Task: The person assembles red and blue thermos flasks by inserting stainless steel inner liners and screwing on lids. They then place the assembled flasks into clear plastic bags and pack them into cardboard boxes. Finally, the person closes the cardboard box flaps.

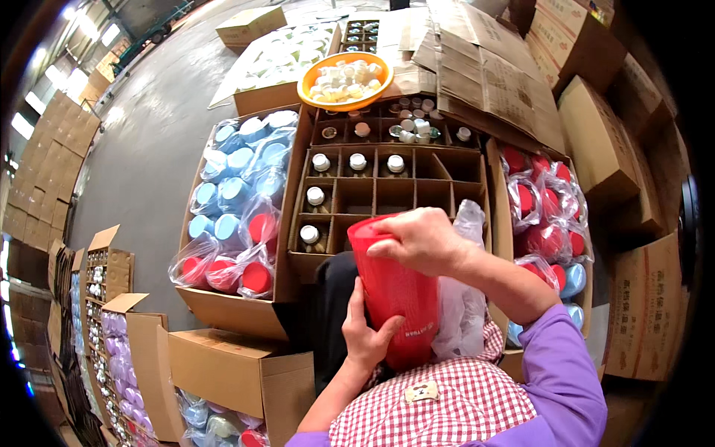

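Note:
A tall red cylinder (398, 298), which looks like a thermos casing, leans slightly in front of my checked apron. My left hand (365, 335) supports its lower side, with thumb and fingers round it. My right hand (421, 238) grips its upper rim, some fingers hidden at the opening. A crumpled clear plastic bag (460, 305) hangs beside the casing, under my right forearm. Just beyond my hands stands a divided cardboard box (372, 149); several white-topped bottles (357, 162) sit in its cells, and other cells hold nothing visible.
An orange basin (305, 91) of whitish small parts rests behind the divided box. To the left, a carton holds bagged blue cylinders (234, 190) and red ones (257, 277); on the right, another holds bagged red cylinders (544, 238). Flattened cardboard (499, 82) lies at the back right.

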A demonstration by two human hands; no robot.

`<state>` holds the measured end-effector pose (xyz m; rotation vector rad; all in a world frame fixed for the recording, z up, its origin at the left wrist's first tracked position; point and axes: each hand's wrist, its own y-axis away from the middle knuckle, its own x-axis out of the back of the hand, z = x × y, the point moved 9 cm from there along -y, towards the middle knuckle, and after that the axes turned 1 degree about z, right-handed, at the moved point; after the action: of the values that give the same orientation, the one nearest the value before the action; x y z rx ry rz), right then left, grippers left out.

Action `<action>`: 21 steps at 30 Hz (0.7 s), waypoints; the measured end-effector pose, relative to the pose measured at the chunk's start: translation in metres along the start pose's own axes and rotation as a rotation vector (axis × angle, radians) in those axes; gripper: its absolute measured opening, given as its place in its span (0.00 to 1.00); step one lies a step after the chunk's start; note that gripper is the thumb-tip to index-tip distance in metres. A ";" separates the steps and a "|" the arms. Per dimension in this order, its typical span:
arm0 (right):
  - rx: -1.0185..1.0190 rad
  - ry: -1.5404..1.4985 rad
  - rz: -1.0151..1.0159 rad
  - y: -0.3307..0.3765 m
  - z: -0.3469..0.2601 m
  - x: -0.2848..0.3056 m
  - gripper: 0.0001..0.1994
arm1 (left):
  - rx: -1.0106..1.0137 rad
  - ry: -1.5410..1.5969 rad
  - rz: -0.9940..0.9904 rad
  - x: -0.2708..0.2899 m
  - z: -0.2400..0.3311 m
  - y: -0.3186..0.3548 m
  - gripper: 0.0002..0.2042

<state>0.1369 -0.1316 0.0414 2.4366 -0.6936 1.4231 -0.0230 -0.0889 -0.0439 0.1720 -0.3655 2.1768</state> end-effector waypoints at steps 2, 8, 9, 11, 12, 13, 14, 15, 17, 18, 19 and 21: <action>0.158 -0.116 0.137 -0.004 -0.011 0.004 0.13 | 0.084 0.035 -0.110 0.020 -0.016 -0.006 0.28; 0.623 -0.938 0.001 -0.024 -0.005 0.001 0.21 | 0.127 0.681 0.030 0.057 -0.075 -0.133 0.37; 0.653 -0.957 -0.034 -0.030 0.006 -0.011 0.27 | 0.132 0.702 -0.066 0.045 -0.077 -0.151 0.40; 0.341 -1.025 -0.007 -0.043 0.050 -0.039 0.31 | 0.009 0.814 -0.229 0.023 -0.041 -0.171 0.45; 0.166 -0.798 -0.017 -0.043 0.086 -0.050 0.34 | -0.065 0.949 -0.274 0.022 -0.015 -0.172 0.46; -0.013 -0.378 0.090 -0.039 0.116 -0.051 0.33 | -0.143 1.072 -0.311 0.027 0.007 -0.174 0.47; -0.040 -0.699 0.111 -0.040 0.111 -0.041 0.35 | -0.204 1.066 -0.240 0.041 0.003 -0.179 0.48; -0.067 -1.020 0.130 -0.039 0.105 -0.026 0.36 | -0.265 1.057 -0.168 0.055 -0.004 -0.185 0.48; 0.339 -1.109 0.169 -0.045 0.015 0.033 0.44 | -0.090 0.700 -0.059 0.053 -0.049 -0.201 0.49; 0.546 -0.806 0.132 -0.039 -0.020 0.048 0.46 | 0.009 0.674 -0.127 0.039 -0.052 -0.195 0.49; 0.753 -0.485 0.108 -0.036 -0.045 0.051 0.48 | 0.087 0.639 -0.198 0.023 -0.051 -0.189 0.50; 0.612 -0.242 0.037 -0.056 -0.022 0.016 0.48 | -0.027 1.123 -0.472 0.008 -0.018 -0.168 0.48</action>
<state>0.1555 -0.0789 0.0684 3.1129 -0.3811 1.5430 0.1081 0.0163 -0.0259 -0.8655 0.2719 1.4973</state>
